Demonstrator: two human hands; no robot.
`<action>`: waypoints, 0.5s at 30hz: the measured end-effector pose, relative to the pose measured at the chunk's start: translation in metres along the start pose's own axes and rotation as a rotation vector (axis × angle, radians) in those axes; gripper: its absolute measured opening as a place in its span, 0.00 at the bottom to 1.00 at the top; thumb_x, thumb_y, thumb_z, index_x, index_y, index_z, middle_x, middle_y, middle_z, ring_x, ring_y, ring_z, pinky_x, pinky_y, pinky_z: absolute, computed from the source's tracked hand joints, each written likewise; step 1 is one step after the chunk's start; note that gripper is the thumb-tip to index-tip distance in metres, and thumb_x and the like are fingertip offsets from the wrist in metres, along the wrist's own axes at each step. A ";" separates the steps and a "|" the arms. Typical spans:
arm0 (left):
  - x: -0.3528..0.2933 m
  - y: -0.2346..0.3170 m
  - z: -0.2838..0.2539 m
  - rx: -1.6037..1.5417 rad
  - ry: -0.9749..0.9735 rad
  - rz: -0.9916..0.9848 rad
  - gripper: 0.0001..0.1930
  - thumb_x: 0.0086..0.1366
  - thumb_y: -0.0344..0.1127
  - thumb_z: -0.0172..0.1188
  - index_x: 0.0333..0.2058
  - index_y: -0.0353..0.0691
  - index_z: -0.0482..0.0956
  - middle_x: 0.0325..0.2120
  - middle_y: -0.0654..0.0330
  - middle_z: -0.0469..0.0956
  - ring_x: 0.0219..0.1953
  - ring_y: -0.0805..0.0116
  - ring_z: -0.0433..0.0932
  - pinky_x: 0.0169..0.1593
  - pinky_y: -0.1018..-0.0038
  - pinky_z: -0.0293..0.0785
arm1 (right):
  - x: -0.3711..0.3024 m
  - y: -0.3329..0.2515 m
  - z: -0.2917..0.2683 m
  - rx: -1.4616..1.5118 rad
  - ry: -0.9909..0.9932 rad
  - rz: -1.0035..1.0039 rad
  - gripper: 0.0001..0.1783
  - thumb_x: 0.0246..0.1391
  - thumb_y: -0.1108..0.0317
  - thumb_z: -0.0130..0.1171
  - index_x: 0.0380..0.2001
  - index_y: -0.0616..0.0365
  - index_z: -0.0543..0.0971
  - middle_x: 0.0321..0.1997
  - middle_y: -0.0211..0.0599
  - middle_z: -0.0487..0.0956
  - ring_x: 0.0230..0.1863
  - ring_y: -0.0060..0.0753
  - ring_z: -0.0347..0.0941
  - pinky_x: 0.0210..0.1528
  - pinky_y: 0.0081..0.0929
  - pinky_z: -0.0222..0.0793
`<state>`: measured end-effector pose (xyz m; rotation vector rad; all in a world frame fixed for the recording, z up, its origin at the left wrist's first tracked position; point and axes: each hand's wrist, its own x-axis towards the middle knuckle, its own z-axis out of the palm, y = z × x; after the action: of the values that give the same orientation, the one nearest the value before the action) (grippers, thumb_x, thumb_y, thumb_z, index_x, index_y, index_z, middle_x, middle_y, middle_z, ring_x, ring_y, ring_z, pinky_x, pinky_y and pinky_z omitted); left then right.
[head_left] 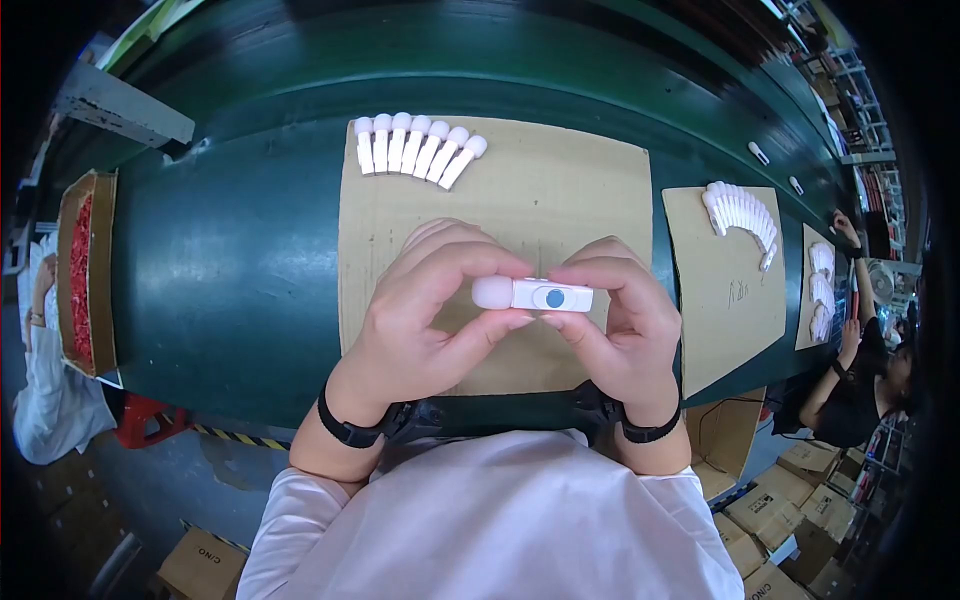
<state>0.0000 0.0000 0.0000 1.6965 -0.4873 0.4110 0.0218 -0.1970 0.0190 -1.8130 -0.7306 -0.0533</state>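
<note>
A small white wand massager [578, 299] with a rounded, pale pinkish head and a blue-grey round button lies level between my hands, its head pointing left. My left hand [425, 315] pinches it between thumb and index finger near the neck. On the right, my right hand [625, 315] grips the body the same way, with its thumb below and index finger above. Both hands hover over a cardboard sheet [590, 185]. Several similar wand massagers [410, 148] lie fanned in a row at the sheet's far left, heads away from me.
Beneath the sheet is a green work surface [220, 250]. A box of red pieces [80, 280] stands far left. To the right, a second cardboard sheet [735, 315] bears a curved row of massagers [745, 215]. Co-workers sit at both sides; cartons [765, 515] stand on the floor.
</note>
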 end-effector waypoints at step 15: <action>0.002 0.001 0.000 0.035 -0.088 0.063 0.13 0.50 0.27 0.69 0.36 0.38 0.77 0.29 0.58 0.76 0.31 0.60 0.74 0.41 0.66 0.67 | 0.009 -0.002 -0.006 -0.061 -0.082 -0.103 0.15 0.40 0.76 0.69 0.34 0.60 0.78 0.33 0.39 0.78 0.34 0.40 0.74 0.36 0.31 0.68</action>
<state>0.0014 -0.0004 0.0015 1.7415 -0.6023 0.3929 0.0301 -0.1981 0.0261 -1.8432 -0.8884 -0.0703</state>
